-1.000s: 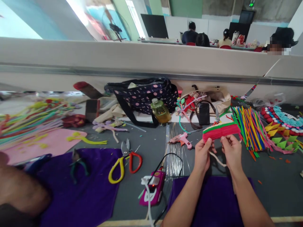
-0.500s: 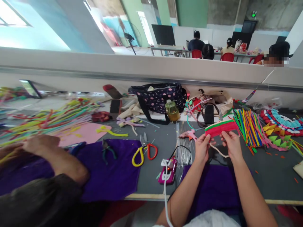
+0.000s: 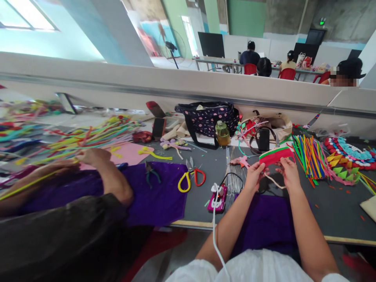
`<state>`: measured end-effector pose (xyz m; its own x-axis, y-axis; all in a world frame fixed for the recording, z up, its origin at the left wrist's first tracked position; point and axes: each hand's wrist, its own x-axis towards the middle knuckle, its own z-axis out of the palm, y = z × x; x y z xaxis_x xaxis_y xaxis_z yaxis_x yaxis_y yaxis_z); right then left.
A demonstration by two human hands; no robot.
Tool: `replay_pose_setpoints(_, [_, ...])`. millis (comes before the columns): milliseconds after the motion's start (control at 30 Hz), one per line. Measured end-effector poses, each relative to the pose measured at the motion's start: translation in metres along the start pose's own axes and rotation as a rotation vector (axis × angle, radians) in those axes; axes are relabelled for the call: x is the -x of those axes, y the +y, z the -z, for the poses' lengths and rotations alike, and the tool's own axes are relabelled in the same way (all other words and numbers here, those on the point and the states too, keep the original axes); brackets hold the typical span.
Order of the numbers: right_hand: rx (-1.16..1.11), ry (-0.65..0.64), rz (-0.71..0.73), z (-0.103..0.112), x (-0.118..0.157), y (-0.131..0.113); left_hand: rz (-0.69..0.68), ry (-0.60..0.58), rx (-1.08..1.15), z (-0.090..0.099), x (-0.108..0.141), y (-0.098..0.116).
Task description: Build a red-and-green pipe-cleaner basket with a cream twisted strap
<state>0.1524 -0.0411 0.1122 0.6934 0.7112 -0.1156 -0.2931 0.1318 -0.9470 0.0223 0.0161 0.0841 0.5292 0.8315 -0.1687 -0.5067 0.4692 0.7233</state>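
Between my two hands, above the dark table, is a red strip band (image 3: 273,157) with green and white along its upper edge. My left hand (image 3: 255,175) pinches its left end, and my right hand (image 3: 288,172) grips the lower right part. A pale cord (image 3: 275,181) hangs in a loop below it. A pink glue gun (image 3: 240,161) lies just left of my left hand. Right of my right hand is a bundle of coloured pipe cleaners (image 3: 310,158). Below my forearms a purple cloth (image 3: 263,223) covers the table edge.
A magenta power strip (image 3: 217,199) with a white cable sits left of my forearm. Scissors (image 3: 190,176) and pliers (image 3: 152,175) lie on another purple cloth. A co-worker's arm (image 3: 113,172) reaches in at left. A bottle (image 3: 222,133) and a dotted bag (image 3: 207,115) stand behind.
The camera view has shifted left, so the scene sits further right. Both hands keep hold of the red band, with my right fingers moved slightly along it. The co-worker's arms have moved a little.
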Motion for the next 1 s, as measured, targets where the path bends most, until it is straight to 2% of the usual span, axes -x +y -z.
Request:
replay_pose_setpoints(133, [0.015,0.066,-0.022,0.001,-0.003,0.000,-0.002,-0.020,-0.018,0.001,0.001,0.002])
replay_pose_setpoints(267, [0.048,0.072,-0.026,0.002,-0.002,-0.001,0.005,-0.025,-0.107,0.001,-0.002,0.002])
replay_pose_setpoints(467, [0.093,0.120,0.030,0.006,-0.002,0.004,0.011,-0.022,-0.196,0.005,-0.006,-0.008])
replay_pose_setpoints(767, [0.022,0.006,-0.113,0.012,-0.010,0.008,0.084,-0.075,-0.152,0.007,-0.017,-0.010])
replay_pose_setpoints(1000, [-0.074,0.089,-0.110,0.004,-0.029,0.017,0.113,-0.037,-0.148,0.013,-0.020,-0.019])
